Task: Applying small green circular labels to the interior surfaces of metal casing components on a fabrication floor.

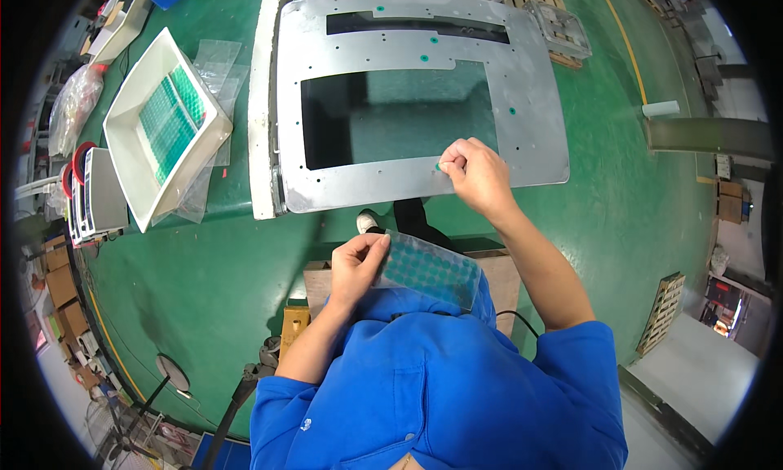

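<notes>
My left hand (pixel 356 268) pinches the corner of a clear sheet of round green stickers (pixel 428 271), held low in front of my body. My right hand (pixel 479 176) is closed, thumb and fingertips together, at the lower edge of a grey metal panel (pixel 530 148). A small green round sticker (pixel 439 167) shows at those fingertips; whether it touches the panel is hard to tell. The panel has a large rectangular opening, a narrow slot above it and several small holes. Several green dots, one of them a green sticker (pixel 424 58), sit on its face.
Left of the panel, a white tray (pixel 122 156) holding green sticker sheets (pixel 170 119) stands on a green-topped table over clear plastic bags (pixel 218 62). Further left is a red-and-white device (pixel 102 193). A wooden board (pixel 506 286) lies below my hands. A pallet (pixel 662 313) stands at right.
</notes>
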{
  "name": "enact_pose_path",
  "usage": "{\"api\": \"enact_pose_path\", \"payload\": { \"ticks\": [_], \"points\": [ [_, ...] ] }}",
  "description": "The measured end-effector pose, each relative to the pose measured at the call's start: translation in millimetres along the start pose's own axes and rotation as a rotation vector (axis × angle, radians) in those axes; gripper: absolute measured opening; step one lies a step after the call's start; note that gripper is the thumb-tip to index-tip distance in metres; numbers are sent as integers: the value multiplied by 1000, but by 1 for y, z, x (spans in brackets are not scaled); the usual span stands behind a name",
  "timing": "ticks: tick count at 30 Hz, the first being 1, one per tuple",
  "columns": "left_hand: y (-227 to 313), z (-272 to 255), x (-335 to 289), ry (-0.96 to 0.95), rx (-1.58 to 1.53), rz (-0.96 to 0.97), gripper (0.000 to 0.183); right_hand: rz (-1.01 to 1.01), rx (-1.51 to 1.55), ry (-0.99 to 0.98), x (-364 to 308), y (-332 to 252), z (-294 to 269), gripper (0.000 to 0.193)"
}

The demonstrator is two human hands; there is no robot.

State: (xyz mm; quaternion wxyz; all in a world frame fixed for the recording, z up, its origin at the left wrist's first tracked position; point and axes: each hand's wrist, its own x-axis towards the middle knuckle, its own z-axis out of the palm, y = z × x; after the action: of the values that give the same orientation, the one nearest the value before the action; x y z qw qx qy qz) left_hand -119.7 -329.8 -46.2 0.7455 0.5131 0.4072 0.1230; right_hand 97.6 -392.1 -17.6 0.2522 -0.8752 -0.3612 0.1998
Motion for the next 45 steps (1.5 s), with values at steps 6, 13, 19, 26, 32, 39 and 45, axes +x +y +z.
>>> {"api": "enact_pose_path", "payload": {
  "ticks": [6, 13, 19, 26, 32, 39, 45],
  "points": [
    [15, -10, -5, 67, 6, 125, 13, 162, 21, -166, 15, -4, -13, 18],
    [39, -37, -15, 315, 1, 458, 7, -406, 501, -278, -25, -46, -24, 21],
    [58, -56, -17, 216, -161, 377, 18, -215, 598, -443, -40, -65, 0, 16],
    [52, -72, -13, 267, -106, 280, 14, -154, 630, -424, -32, -81, 8, 7],
    [48, -82, -6, 371, 47, 489, 14, -189, 741, -486, -15, -88, 20, 11],
    [56, -99, 6, 423, 92, 531, 12, -213, 776, -470, 10, -102, 32, 14],
    [55, -112, 13, 436, 135, 534, 11, -256, 768, -492, 32, -110, 50, 11]
  ]
}}
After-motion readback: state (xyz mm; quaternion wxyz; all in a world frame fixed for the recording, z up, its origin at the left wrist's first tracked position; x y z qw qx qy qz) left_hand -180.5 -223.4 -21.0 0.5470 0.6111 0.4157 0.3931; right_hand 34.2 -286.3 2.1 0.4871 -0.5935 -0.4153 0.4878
